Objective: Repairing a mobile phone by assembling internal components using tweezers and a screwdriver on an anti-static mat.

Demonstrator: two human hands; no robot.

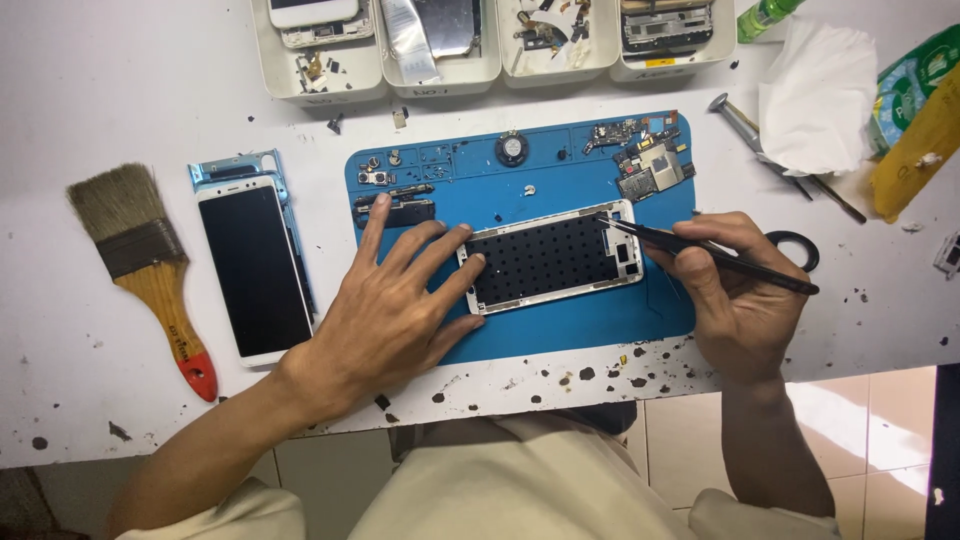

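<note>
An opened phone frame (548, 258) with a dark perforated inside lies flat on a blue work mat (580, 322). My left hand (390, 305) rests on the mat with its fingers spread, fingertips and thumb pressing the frame's left end. My right hand (725, 285) grips black tweezers (700, 250) like a pen. Their tips touch the frame's upper right corner.
A phone screen (253, 268) on a light blue frame and a wooden paintbrush (150, 270) lie left of the mat. Circuit boards (652, 165) and small parts sit along the mat's top. White part trays (440, 70) line the back. Crumpled tissue (815, 100) and a screwdriver (745, 125) lie right.
</note>
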